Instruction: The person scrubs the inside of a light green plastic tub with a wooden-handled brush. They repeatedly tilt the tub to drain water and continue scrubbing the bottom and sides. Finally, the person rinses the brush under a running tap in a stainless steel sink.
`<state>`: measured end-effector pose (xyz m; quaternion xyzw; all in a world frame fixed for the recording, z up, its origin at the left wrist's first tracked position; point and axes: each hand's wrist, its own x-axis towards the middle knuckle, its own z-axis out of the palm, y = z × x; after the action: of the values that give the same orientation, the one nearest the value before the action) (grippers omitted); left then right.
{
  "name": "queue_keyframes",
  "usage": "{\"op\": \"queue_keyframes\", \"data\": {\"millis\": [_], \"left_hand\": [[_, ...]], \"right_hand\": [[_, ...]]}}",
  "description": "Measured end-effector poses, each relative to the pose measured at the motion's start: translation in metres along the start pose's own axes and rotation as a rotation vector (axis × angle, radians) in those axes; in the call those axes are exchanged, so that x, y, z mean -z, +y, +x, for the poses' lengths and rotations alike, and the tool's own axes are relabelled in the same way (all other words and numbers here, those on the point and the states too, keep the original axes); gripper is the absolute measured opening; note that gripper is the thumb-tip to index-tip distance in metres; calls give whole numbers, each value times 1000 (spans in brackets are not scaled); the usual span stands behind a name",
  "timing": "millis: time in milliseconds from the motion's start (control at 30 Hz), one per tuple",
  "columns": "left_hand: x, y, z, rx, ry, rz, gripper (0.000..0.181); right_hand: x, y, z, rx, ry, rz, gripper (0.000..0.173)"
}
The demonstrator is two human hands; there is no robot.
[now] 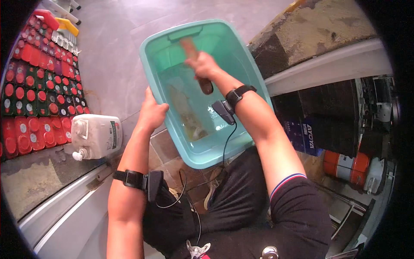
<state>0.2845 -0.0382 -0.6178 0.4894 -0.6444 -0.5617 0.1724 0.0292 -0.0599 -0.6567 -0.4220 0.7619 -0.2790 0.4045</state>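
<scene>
A teal plastic tub [207, 165] stands tilted in front of me, with a little murky liquid [194, 128] and brown residue at its near-left bottom. My left hand [152, 110] grips the tub's left rim, thumb over the edge. Inside the tub, my right hand [204, 66] is closed around a brownish elongated object [206, 85], blurred by motion; its exact kind is unclear. One end points to the tub's far wall, and the dark rounded end points back towards me.
Rows of red-capped containers [40, 95] stand at the left. Nearer is a white plastic jug [97, 136] with a pump. A doorway frame [330, 66] runs along the right, with a blue box [305, 137] and an orange drum [346, 166] beyond. Thin cables hang from my arm-mounted devices.
</scene>
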Motion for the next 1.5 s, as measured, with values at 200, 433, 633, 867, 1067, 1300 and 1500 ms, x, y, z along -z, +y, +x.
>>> {"op": "queue_keyframes", "data": {"millis": [200, 433, 633, 867, 1067, 1300, 1500], "left_hand": [[-8, -2, -1, -70, 33, 43, 67], [-11, 7, -13, -9, 40, 93, 50], [-11, 7, -11, 45, 40, 186, 44], [-9, 7, -12, 27, 19, 162, 42], [-5, 10, -13, 48, 14, 184, 41], [-6, 8, -9, 19, -31, 127, 41], [-8, 1, -7, 52, -53, 114, 39]], "right_hand": [[66, 48, -15, -409, 417, -14, 42], [85, 10, -27, -365, 445, -550, 41], [84, 47, -52, -417, 144, -860, 42], [133, -16, -56, 74, 163, -1333, 37], [128, -6, -64, -1, -34, -1497, 36], [153, 4, -87, 60, -140, -1490, 45], [154, -17, -73, 55, 73, -1387, 38]]}}
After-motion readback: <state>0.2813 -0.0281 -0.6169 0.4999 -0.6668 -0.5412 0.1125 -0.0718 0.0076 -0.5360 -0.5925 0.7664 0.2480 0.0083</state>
